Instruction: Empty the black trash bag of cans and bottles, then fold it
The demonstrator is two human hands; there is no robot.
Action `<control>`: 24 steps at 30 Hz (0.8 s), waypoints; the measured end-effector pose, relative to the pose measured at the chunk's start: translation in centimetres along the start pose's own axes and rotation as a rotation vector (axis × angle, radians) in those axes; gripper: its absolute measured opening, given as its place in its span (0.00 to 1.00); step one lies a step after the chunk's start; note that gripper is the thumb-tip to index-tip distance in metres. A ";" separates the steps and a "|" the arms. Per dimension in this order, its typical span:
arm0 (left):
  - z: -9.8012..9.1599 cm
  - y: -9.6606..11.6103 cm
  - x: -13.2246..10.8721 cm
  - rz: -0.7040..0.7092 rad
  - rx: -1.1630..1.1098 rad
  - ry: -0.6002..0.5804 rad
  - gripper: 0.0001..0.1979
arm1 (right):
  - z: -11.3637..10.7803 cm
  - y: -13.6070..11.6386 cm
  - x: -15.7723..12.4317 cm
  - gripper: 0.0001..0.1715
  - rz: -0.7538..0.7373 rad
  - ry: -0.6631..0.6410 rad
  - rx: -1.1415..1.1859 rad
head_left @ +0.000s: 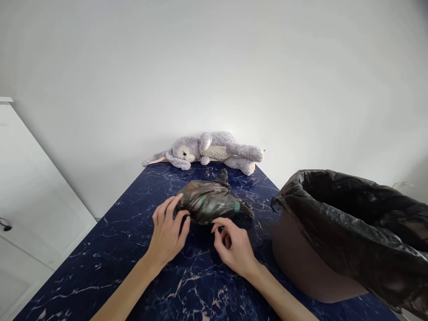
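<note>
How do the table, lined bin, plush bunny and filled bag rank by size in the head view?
1. Table
2. Lined bin, likely enlarged by nearness
3. Plush bunny and filled bag: too alike to rank; the bunny looks longer

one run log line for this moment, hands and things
left hand: at left side of dark bag; right hand: by bag's near edge; bin with black liner: at right; plush rabbit: lying behind bag

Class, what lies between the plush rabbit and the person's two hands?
In the head view, a dark plastic bag lies between them on the blue marbled surface.
</note>
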State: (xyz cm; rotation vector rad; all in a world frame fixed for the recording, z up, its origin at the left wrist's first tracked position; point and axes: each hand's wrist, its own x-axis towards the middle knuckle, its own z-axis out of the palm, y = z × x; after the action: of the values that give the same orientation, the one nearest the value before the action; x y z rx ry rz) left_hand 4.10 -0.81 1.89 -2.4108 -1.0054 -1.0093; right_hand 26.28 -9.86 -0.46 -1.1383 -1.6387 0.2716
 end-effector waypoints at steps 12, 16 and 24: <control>-0.4 0.2 0.3 -0.062 -0.180 0.063 0.18 | -0.8 3.3 0.7 0.12 0.203 0.151 -0.042; 0.1 2.3 0.0 0.060 -0.112 -0.024 0.22 | 0.3 2.7 0.0 0.21 0.140 -0.046 -0.006; 0.5 2.4 -0.3 0.059 -0.083 0.031 0.05 | 0.6 1.8 -0.1 0.24 0.116 -0.143 0.067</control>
State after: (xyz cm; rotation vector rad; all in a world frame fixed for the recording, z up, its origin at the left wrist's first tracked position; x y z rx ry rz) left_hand 5.98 -2.34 1.25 -2.4680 -0.8927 -1.0842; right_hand 26.70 -8.82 -1.99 -1.1872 -1.6765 0.4892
